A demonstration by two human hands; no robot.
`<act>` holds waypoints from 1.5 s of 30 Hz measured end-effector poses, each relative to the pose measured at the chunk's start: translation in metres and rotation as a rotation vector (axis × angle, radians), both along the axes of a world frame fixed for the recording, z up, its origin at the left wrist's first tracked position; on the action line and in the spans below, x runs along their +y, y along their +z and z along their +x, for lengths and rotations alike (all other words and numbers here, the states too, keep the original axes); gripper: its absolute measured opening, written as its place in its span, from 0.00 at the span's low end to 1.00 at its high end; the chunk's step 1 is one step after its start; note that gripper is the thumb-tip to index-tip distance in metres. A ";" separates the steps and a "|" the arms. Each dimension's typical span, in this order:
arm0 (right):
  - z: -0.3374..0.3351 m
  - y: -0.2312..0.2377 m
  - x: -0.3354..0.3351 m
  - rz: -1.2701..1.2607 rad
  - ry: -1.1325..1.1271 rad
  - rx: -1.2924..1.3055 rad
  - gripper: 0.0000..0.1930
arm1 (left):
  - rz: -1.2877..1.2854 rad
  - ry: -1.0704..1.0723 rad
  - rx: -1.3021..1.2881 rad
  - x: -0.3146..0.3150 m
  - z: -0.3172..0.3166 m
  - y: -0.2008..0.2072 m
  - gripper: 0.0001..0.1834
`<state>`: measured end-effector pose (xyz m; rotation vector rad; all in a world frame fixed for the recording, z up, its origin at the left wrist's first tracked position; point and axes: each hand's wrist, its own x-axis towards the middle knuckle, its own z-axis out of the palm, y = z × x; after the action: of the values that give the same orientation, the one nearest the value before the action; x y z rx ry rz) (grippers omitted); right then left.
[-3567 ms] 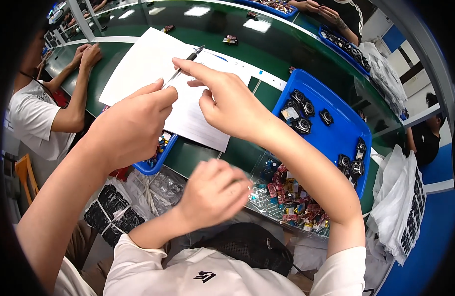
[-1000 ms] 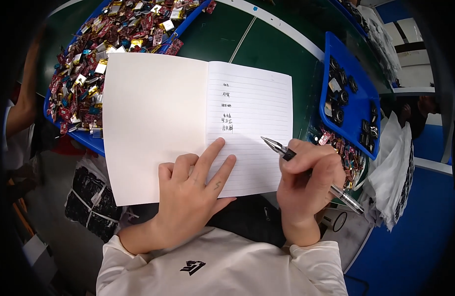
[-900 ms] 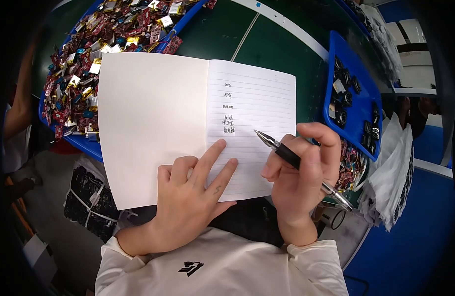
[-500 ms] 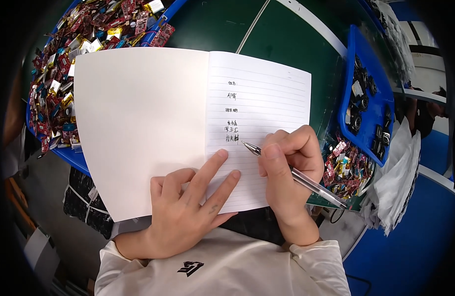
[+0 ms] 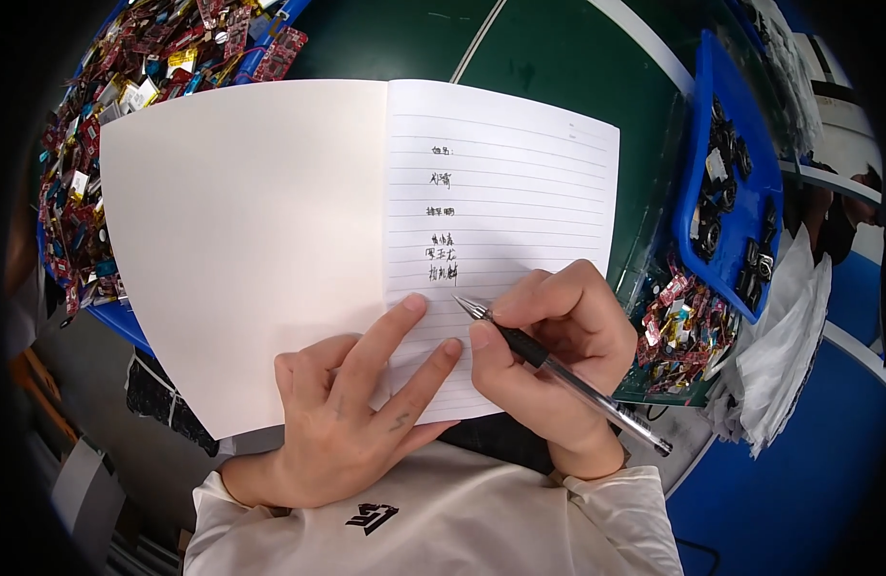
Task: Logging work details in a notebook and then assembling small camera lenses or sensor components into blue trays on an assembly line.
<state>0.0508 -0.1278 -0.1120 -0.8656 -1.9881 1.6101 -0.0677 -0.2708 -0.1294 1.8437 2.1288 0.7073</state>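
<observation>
An open notebook [image 5: 241, 221] spreads across the middle of the view, its left page blank and its right page ruled, with several short lines of dark handwriting. My left hand [image 5: 351, 403] rests at the lower part of the notebook, fingers spread, two fingertips touching the ruled page. In my right hand [image 5: 558, 355] is a clear-barrelled pen [image 5: 577, 389] with a dark grip, pinched between thumb and fingers. The pen's tip points at the page just below the lowest written line; whether it touches the paper I cannot tell.
A blue bin [image 5: 126, 312] heaped with red circuit boards and small battery packs stands at left. A blue tray [image 5: 692, 226] of black parts lies at right on the green table [image 5: 548, 96], beside a pile of small boards [image 5: 678, 331]. White sheeting [image 5: 774, 355] hangs at the table's edge.
My right hand and the pen have shifted slightly left and down, to below the last written line. The notebook appears larger in view, its left edge further left. My left hand remains on the page.
</observation>
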 end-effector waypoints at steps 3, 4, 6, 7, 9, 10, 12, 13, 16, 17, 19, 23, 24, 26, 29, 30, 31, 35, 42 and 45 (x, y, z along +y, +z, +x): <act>-0.005 0.003 -0.004 -0.004 -0.044 -0.076 0.12 | -0.007 -0.007 -0.008 -0.001 -0.001 -0.001 0.30; -0.006 0.002 -0.004 -0.005 -0.044 -0.077 0.12 | -0.008 -0.018 -0.011 -0.001 -0.001 -0.001 0.30; -0.006 -0.001 -0.005 0.165 0.019 -0.110 0.12 | -0.001 -0.018 -0.005 -0.001 -0.002 -0.001 0.30; -0.007 -0.002 -0.005 0.162 0.022 -0.110 0.12 | 0.007 -0.019 0.002 -0.001 -0.002 -0.001 0.30; -0.008 -0.003 -0.005 0.186 0.036 -0.092 0.11 | 0.006 -0.015 -0.002 -0.002 -0.001 -0.002 0.30; -0.008 -0.002 -0.004 0.185 0.038 -0.094 0.11 | 0.009 -0.012 -0.006 -0.002 -0.001 -0.002 0.30; -0.007 0.000 -0.003 0.118 0.016 -0.137 0.11 | 0.010 -0.013 -0.007 -0.001 -0.001 -0.002 0.30; -0.006 0.001 -0.003 0.117 0.017 -0.136 0.11 | 0.012 -0.015 -0.005 -0.001 -0.001 -0.002 0.30; -0.006 0.002 -0.002 0.116 0.023 -0.164 0.11 | 0.002 -0.016 -0.013 0.000 -0.002 -0.001 0.30; -0.007 0.001 -0.002 0.080 0.007 -0.166 0.11 | 0.001 -0.016 -0.013 0.000 -0.002 0.000 0.30; -0.006 0.002 -0.003 0.044 -0.009 -0.170 0.11 | 0.001 -0.021 -0.017 0.000 -0.002 0.000 0.31; -0.006 0.002 -0.003 0.044 -0.007 -0.164 0.11 | 0.005 -0.020 -0.021 0.000 -0.002 0.000 0.31; -0.006 0.002 -0.003 0.043 -0.006 -0.162 0.11 | 0.004 -0.020 -0.018 0.000 -0.002 0.000 0.31; -0.005 0.002 -0.003 0.041 -0.005 -0.160 0.11 | 0.002 -0.020 -0.015 0.000 -0.002 0.000 0.31; -0.005 0.002 -0.003 0.039 0.001 -0.159 0.11 | 0.003 -0.009 -0.023 0.000 -0.001 0.000 0.31; -0.005 0.002 -0.002 0.041 0.004 -0.160 0.11 | 0.001 -0.010 -0.027 0.000 -0.001 0.000 0.31; -0.005 0.002 -0.002 0.042 0.004 -0.160 0.11 | -0.002 -0.011 -0.031 0.000 -0.002 0.000 0.31; -0.005 -0.002 -0.001 0.098 0.004 -0.133 0.12 | 0.043 0.069 -0.003 -0.001 0.002 -0.009 0.30; -0.007 -0.003 -0.002 0.122 0.005 -0.143 0.13 | 0.057 0.033 -0.077 -0.002 -0.002 -0.007 0.32; -0.009 -0.001 -0.004 0.145 0.000 -0.178 0.12 | 0.094 0.070 -0.054 -0.002 0.000 -0.010 0.30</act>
<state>0.0418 -0.1316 -0.1131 -0.9816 -2.1954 1.4112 -0.0677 -0.2727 -0.1398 1.7824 2.1696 0.8772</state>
